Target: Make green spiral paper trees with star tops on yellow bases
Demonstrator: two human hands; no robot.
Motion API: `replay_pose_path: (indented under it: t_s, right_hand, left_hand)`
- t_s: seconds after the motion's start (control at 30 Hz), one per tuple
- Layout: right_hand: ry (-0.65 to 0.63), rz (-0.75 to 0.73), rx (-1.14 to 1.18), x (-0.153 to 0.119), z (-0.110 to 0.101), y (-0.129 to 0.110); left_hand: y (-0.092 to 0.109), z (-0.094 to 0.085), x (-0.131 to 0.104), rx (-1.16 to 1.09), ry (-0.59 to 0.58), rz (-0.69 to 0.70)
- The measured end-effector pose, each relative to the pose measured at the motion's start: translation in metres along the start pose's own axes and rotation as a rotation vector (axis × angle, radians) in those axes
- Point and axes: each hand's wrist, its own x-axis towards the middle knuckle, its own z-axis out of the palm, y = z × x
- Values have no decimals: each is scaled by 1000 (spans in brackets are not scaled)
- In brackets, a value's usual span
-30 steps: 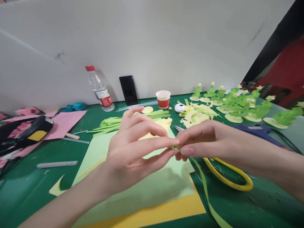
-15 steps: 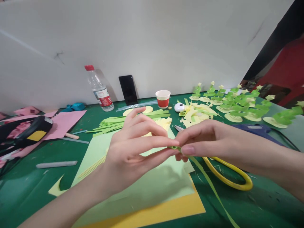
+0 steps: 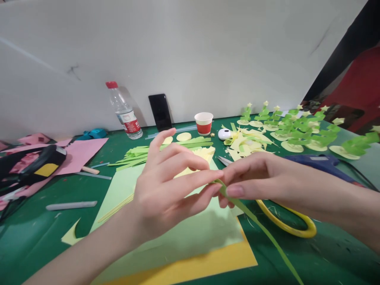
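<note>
Head view: left hand (image 3: pixel 160 198) is pinching a green paper strip (image 3: pixel 255 219) between thumb and forefinger, other fingers loosely spreading. Right hand (image 3: pixel 267 186) is gripping it just beside, thumb against fingers. Tail is trailing over green table (image 3: pixel 341 257), near yellow-handled scissors (image 3: pixel 311 230). Seemingly light, pliable, crease-prone; light fingertip hold near the pinched end probably suiting it.

bare left hand (image 3: pixel 175 186) angled in from lower left, index finger raised and bent, thumb nearly meeting right hand (image 3: pixel 252 180), right fingers curled, both forearms bare
</note>
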Motion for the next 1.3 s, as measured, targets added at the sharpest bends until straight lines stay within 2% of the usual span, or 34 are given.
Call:
replay_pose_path:
  t_s: [0.1, 0.43, 0.77, 1.07, 1.2, 1.3]
  right_hand:
    - [-22, -17, -10, -1, 1, 0]
    - [13, 20, 58, 0, 0, 2]
    - [8, 18, 37, 1, 1, 0]
    - [22, -9, 65, 2, 6, 5]
    - [41, -35, -51, 2, 6, 4]
    - [40, -58, -165, 1, 4, 2]
  left_hand:
    - [0, 0, -1, -12, -1, 16]
    - [1, -5, 0, -232, -66, -147]
    - [4, -4, 2, -364, -96, -231]
    - [7, -3, -1, -261, -75, -161]
    - [7, -4, 1, -222, -86, -126]
    - [8, -4, 2, -274, -141, -125]
